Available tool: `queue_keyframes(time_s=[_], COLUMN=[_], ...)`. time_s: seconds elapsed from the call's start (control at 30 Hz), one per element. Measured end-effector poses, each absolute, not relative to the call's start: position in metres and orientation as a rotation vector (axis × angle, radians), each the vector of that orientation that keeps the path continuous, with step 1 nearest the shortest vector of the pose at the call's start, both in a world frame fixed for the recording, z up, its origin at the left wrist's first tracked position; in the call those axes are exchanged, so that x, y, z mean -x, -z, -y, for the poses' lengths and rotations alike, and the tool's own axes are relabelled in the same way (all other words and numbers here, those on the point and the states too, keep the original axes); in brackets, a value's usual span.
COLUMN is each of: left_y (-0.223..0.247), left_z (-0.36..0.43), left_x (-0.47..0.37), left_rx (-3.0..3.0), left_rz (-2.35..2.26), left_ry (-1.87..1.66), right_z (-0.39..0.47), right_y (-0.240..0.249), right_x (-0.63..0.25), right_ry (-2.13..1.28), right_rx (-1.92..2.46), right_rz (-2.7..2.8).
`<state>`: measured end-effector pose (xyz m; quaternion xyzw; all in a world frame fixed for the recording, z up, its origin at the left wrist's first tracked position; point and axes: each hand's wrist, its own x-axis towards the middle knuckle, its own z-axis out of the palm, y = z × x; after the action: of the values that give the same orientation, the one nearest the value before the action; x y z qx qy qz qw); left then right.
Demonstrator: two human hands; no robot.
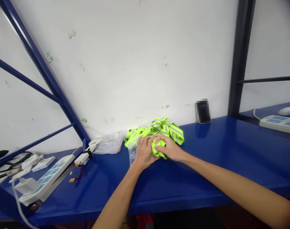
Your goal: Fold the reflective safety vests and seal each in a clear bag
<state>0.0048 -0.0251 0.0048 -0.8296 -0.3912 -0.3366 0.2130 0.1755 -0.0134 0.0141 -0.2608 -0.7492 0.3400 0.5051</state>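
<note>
A heap of fluorescent yellow reflective straps point(175, 134) with grey stripes lies on the blue shelf point(168, 187), close to the wall. My right hand point(170, 148) curls around a bunched part of these straps, thumb and fingers closed on it. Pressed against the left side of the same bunch is my left hand point(145, 151), its fingers bent over the material. The two hands nearly meet at the fingertips. A crumpled clear plastic bag point(132, 153) shows beside my left hand, partly under the straps; whether anything is inside it is hidden.
Flat clear bags point(109, 143) and a white device with wires point(84, 157) lie to the left. A power strip point(49, 179) runs along the left end; another power strip point(279, 123) is far right. A small dark device point(203, 111) leans on the wall. Blue frame posts point(61, 98) rise at left.
</note>
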Motion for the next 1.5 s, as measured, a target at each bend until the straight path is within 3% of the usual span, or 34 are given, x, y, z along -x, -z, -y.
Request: queue_keyframes(time_s=[0.2, 0.43, 0.73, 1.5], left_y=[-0.005, -0.001, -0.010, -0.010], left_z=[0.025, 0.029, 0.025, 0.029], left_x=[-0.006, -0.011, -0.008, -0.003], left_rx=[2.216, 2.232, 2.204, 2.263], left_rz=[1.093, 1.059, 1.129, 1.049], left_ry=[0.925, 0.937, 0.898, 0.825], right_z=[0.008, -0.007, 0.003, 0.005], right_y=[-0.011, -0.013, -0.024, -0.015], right_x=[-0.177, -0.192, -0.193, -0.188], right_ry=[-0.695, -1.116, -0.708, -0.658], right_rx=[0.698, 0.806, 0.576, 0.590], right_rz=[1.798, 1.778, 1.836, 1.943])
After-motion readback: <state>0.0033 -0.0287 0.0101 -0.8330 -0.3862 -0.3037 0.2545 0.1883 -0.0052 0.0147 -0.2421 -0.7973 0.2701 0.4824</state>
